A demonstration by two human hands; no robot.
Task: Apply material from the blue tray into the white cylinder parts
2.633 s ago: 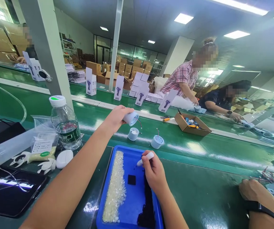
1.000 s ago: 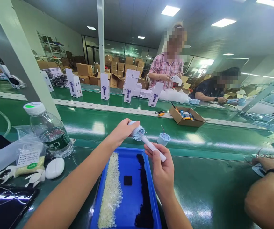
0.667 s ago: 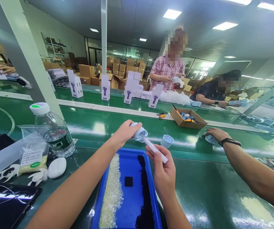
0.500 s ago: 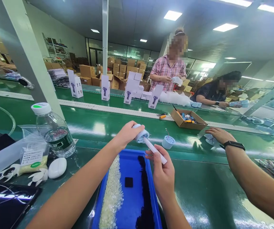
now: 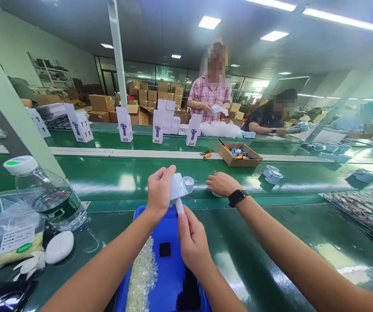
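Observation:
My left hand [image 5: 159, 190] is closed around a light-blue plastic housing [image 5: 177, 186], hiding part of it. In my right hand [image 5: 191, 236] is a white rod [image 5: 180, 206], pinched between thumb and fingers. The rod's upper end meets the housing's lower edge; whether it goes inside I cannot tell. Just behind the housing, a round light-blue part [image 5: 189, 183] with a thin wire stands on the green belt. Below both hands lies a blue tray [image 5: 170, 277] with pale small rings [image 5: 142, 277] on the left, a black square pad [image 5: 165, 249], and black pieces [image 5: 188, 294] on the right.
A co-worker's hand [image 5: 222, 184] with a black watch reaches in from the right. More light-blue parts [image 5: 273, 174] sit on the belt [image 5: 134, 177]. At left stand a water bottle [image 5: 50, 203] and a white mouse-shaped item [image 5: 59, 247]. An open cardboard box [image 5: 240, 155] is farther back.
My view has turned right. The housing has tipped, so its open end no longer faces me, and the rod is steeper. The co-worker's hand has moved left, closer to my hands.

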